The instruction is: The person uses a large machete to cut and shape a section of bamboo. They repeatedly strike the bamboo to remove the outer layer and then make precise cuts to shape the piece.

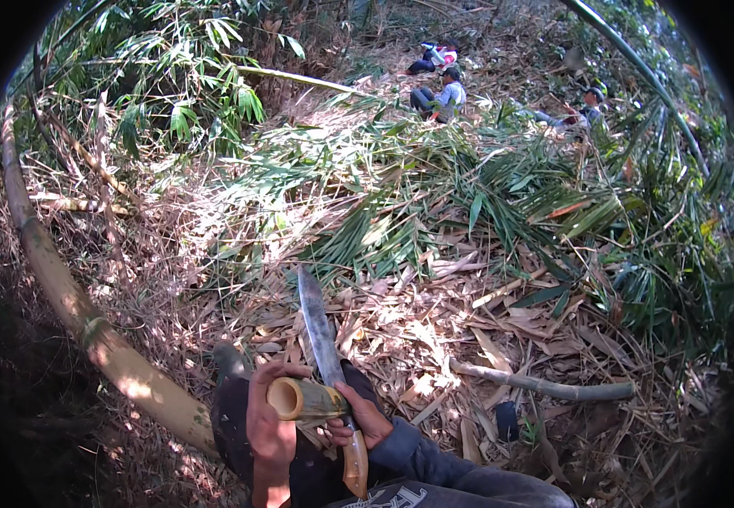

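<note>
A short, hollow tube of yellow-green bamboo [320, 400] is found low in the view, between the two hands, with its round open mouth turned to the left. This mouth is surrounded by the left hand [271, 433], the fingers being curved and set apart from the palm; whether the tube is really pressed there cannot be told. A long machete with a grey steel blade [319, 332] and a brown wooden handle [355, 466] is gripped by the right hand [367, 416], with the fingers wrapped near the place where blade and handle meet. The tube's far end is close to these fingers; contact cannot be confirmed. The blade is pointed away from the body.

The tube is judged to be light, stiff and rather smooth, so some rolling may be expected; along its grain it could be split. It is best held around its middle. The machete, probably blade-heavy, should be held only by its handle.
</note>
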Tool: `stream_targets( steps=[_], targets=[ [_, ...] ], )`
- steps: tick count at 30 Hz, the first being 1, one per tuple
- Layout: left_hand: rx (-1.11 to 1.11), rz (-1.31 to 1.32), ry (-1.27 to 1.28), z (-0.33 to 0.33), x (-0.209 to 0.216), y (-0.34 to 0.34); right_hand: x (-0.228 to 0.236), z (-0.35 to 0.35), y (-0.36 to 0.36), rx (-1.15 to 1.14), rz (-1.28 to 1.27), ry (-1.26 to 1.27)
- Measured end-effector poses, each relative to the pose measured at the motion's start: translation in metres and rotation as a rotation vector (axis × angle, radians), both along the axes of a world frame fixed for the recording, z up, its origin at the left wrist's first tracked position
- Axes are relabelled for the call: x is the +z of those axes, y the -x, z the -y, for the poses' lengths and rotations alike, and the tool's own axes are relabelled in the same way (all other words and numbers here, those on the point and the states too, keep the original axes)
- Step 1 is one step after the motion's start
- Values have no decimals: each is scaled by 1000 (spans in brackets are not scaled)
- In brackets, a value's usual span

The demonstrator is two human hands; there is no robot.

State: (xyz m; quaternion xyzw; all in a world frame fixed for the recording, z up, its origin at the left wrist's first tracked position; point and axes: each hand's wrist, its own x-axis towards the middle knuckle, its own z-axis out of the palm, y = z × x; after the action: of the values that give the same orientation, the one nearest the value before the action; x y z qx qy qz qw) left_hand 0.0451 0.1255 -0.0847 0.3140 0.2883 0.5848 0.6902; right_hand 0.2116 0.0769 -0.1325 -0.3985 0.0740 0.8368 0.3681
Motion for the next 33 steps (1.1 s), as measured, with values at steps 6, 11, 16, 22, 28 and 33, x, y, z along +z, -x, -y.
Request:
stream_targets(
  steps=[6,11,16,22,28,33],
  targets=[
    [-38,-259,-141,-36,-26,23,-24,-42,13,78,-17,110],
    [-21,-375,-197,-69,-27,29,-7,-64,21,112,-12,93],
    [63,-375,-214,-73,2,-1,7,-39,5,-8,-114,44],
    [205,-564,-255,-21,16,-26,17,12,-27,-118,-126,-182],
    [-132,-673,-429,45,75,-18,29,72,-50,-70,-218,-272],
    [-14,-421,-240,53,60,-30,57,95,-55,-18,38,-526]
  ],
)
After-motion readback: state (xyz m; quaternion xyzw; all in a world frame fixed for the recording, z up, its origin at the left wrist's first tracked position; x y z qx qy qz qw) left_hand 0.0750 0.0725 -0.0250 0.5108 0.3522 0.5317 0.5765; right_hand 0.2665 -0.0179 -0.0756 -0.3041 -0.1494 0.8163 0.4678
